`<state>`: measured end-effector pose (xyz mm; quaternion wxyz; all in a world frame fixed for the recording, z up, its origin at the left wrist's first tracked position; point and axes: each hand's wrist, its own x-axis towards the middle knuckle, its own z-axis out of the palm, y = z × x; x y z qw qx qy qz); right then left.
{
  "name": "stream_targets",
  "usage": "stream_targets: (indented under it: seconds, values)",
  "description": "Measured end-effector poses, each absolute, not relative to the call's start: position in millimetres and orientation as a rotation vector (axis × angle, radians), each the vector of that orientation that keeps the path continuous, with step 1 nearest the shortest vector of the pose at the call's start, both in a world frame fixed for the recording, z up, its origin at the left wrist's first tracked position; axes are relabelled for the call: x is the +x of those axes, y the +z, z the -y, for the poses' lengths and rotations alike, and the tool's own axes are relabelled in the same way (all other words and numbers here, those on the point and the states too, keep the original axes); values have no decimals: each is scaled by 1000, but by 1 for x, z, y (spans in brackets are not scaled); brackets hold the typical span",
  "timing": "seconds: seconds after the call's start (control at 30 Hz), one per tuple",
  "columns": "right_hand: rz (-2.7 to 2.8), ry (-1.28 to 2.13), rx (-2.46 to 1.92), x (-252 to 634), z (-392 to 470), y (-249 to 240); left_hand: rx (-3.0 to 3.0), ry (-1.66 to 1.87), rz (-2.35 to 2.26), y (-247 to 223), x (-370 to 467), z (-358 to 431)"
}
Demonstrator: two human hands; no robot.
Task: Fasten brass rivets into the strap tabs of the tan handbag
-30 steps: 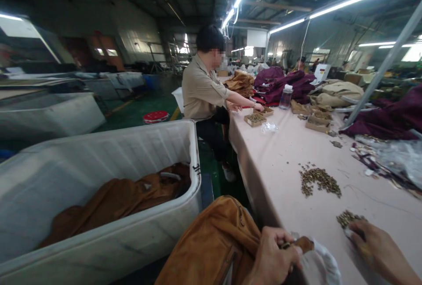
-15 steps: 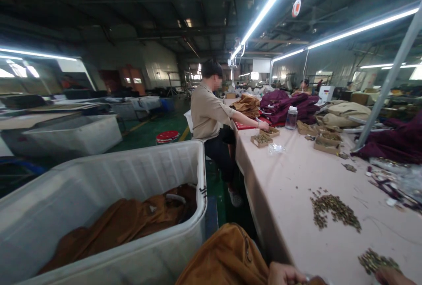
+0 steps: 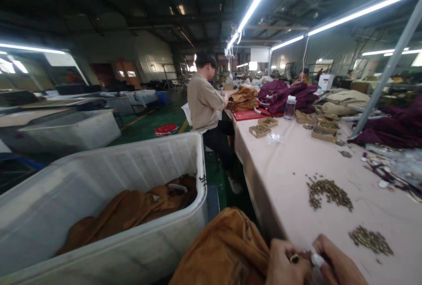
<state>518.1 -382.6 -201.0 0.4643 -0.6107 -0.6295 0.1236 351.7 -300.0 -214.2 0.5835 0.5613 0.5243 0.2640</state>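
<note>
A long table [image 3: 290, 153] covered in pale pink cloth is holding two piles of small brass-coloured pieces [image 3: 329, 193]. Farther back, open boxes [image 3: 260, 131], a clear bottle [image 3: 289, 108] and heaped purple fabric [image 3: 286, 95] are resting on it.

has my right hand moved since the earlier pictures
Yes. Your right hand has gone left, from the nearer pile of metal bits to beside your left hand.

bare left hand [image 3: 286, 264], right hand [image 3: 341, 264] with white fingertip covering [image 3: 317, 259] (material too blurred to tell)
</note>
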Motion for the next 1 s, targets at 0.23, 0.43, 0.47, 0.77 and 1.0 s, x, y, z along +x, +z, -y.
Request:
stream_targets:
  seconds: [0.23, 0.43, 0.47, 0.77, 1.0]
  values:
    - [1477, 635, -1692, 534, 401, -169, 1409, 515, -858, -190, 366, 298]
    - [1673, 540, -1578, 535, 399, -165, 1463, 513, -858, -190, 368, 301]
    - [1693, 513, -1577, 533, 398, -164, 1476, 519, -848, -188, 368, 302]
    - [1605, 567, -1555, 536, 398, -165, 1640, 596, -823, -175, 363, 310]
    - [1465, 744, -1624, 550, 402, -157, 1739, 589, -779, -172, 363, 325]
